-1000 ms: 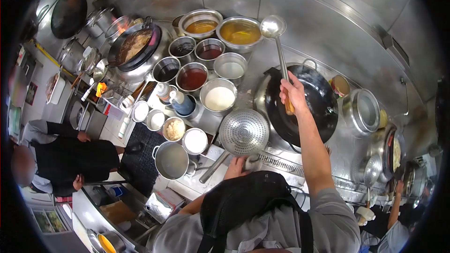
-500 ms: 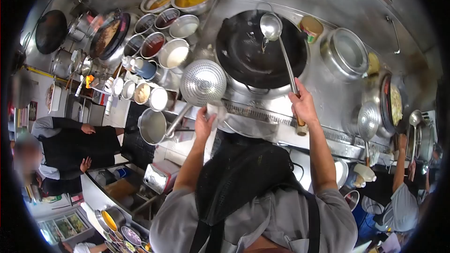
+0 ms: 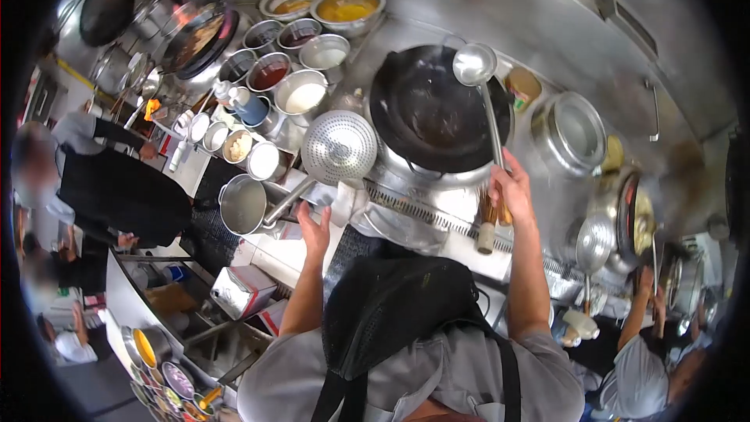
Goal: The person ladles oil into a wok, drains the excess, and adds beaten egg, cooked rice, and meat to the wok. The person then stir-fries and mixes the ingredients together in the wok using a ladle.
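My right hand [image 3: 512, 191] grips the ladle [image 3: 474, 65] by its long handle, the metal bowl held up over the far right rim of the black wok [image 3: 437, 137]. The wok sits on the burner and looks dark and wet inside. My left hand [image 3: 315, 232] is open, fingers apart, beside a folded white cloth [image 3: 345, 200] on the stove's front ledge. Close to that hand is the handle of a round perforated skimmer [image 3: 339, 144], which lies left of the wok. A wooden handle [image 3: 486, 238] shows just below my right hand.
Metal containers of sauces and powder [image 3: 303, 95] crowd the left, with bowls of yellow liquid [image 3: 348, 8] behind. A steel pot [image 3: 243, 205] stands near my left hand. Stacked steel pans [image 3: 576, 134] are at right. Other people work on both sides, one in a black apron [image 3: 121, 184].
My left hand has let go of the white cloth and moved back towards me. Liquid no longer falls from the ladle. The view has turned slightly, and the co-worker at left has shifted.
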### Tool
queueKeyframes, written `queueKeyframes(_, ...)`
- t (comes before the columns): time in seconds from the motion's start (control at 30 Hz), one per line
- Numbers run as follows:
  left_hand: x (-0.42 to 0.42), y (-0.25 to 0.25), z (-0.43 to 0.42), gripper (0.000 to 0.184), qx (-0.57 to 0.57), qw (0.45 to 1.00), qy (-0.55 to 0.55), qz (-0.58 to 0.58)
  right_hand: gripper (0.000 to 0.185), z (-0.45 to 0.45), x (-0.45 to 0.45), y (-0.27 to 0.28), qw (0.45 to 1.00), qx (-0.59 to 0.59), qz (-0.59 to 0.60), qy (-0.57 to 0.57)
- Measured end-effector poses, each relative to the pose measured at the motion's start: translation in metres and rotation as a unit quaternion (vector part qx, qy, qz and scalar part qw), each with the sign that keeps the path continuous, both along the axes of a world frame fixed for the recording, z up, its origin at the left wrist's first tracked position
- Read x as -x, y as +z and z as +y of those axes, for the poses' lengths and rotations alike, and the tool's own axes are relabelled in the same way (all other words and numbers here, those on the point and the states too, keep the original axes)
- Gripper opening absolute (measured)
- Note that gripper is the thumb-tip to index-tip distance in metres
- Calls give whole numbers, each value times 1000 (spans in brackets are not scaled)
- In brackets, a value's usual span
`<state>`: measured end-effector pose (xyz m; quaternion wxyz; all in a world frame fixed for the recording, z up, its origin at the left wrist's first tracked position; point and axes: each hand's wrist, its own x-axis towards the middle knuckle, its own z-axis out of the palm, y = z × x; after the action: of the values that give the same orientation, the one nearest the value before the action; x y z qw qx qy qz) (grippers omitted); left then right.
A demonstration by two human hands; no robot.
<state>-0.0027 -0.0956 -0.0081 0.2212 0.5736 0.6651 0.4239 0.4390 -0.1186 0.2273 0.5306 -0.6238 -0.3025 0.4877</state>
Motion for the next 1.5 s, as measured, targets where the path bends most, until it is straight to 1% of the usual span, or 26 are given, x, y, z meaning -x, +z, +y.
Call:
queueKeyframes(0.07, -7, 11, 3, 72, -8, 999, 14, -29, 71, 61, 24, 14, 999, -25, -8, 29)
queueKeyframes(0.13, -8, 24, 3, 71, 4, 999, 24, -44, 72, 127, 55, 31, 995, -47, -58, 61)
queueKeyframes(0.2, 3, 7, 2, 72, 9, 998, 36, -43, 70, 198, 79, 39, 981, -56, -164, 85)
queueKeyframes(0.27, 16, -8, -3, 68, 9, 996, 52, -72, 66, 247, 110, 67, 948, -47, -298, 102)
queueKeyframes(0.3, 23, -9, -6, 67, 22, 995, 60, -79, 67, 280, 114, 60, 933, -56, -342, 100)
queueKeyframes(0.37, 39, -3, -17, 64, 56, 992, 77, -89, 63, 316, 127, 73, 904, -80, -406, 105)
queueKeyframes(0.4, 44, -4, -16, 61, 44, 992, 79, -83, 61, 327, 134, 79, 890, -89, -435, 106)
queueKeyframes(0.43, 49, -6, -19, 58, 36, 993, 80, -75, 59, 329, 142, 92, 899, -76, -420, 101)
queueKeyframes(0.5, 56, 2, -21, 48, 14, 996, 70, -49, 60, 353, 126, 80, 823, -196, -530, 66)
queueKeyframes(0.53, 56, 9, -15, 47, -9, 998, 53, -34, 60, 349, 127, 83, 775, -251, -578, 45)
queueKeyframes(0.57, 55, 16, -10, 46, -30, 999, 34, -18, 59, 342, 122, 87, 801, -226, -552, 53)
queueKeyframes(0.6, 52, 25, -4, 45, -49, 999, 11, -3, 59, 319, 127, 113, 826, -198, -525, 60)
queueKeyframes(0.63, 47, 41, 6, 45, -66, 998, -21, -1, 59, 301, 125, 120, 824, -224, -518, 51)
queueKeyframes(0.7, 35, 55, 29, 39, -44, 996, -72, -9, 59, 264, 117, 122, 819, -268, -507, 32)
queueKeyframes(0.77, 16, 69, 53, 33, -74, 989, -128, -10, 60, 222, 109, 116, 813, -257, -523, 2)
queueKeyframes(0.8, 3, 86, 64, 28, -120, 980, -155, 13, 60, 201, 104, 107, 808, -252, -532, -11)
queueKeyframes(0.83, -9, 93, 73, 27, -109, 977, -180, -12, 64, 180, 96, 92, 812, -232, -535, -9)
queueKeyframes(0.93, -49, 110, 91, 29, -115, 953, -281, -27, 64, 110, 71, 27, 823, -204, -530, -10)
queueKeyframes(1.0, -81, 116, 97, 29, -119, 929, -347, -44, 65, 58, 60, -7, 841, -107, -530, -1)
queueKeyframes(1.03, -97, 115, 98, 31, -126, 915, -382, -45, 65, 35, 55, -18, 875, 14, -484, 2)
queueKeyframes(1.13, -141, 111, 92, 35, -136, 870, -474, -24, 68, -19, 29, -64, 849, 36, -526, 25)
queueKeyframes(1.2, -165, 104, 87, 38, -124, 847, -516, 19, 70, -49, 17, -77, 821, 104, -561, 35)
queueKeyframes(1.23, -174, 100, 86, 46, -115, 834, -540, 13, 72, -63, 12, -81, 803, 138, -578, 43)
queueKeyframes(1.33, -189, 91, 75, 52, -122, 838, -526, 85, 75, -92, 3, -89, 779, 196, -594, 48)
queueKeyframes(1.43, -193, 88, 76, 55, -100, 838, -530, 82, 73, -104, 7, -89, 789, 192, -583, 41)
queueKeyframes(1.5, -193, 90, 74, 55, -95, 843, -524, 76, 71, -104, 12, -91, 811, 146, -565, 33)
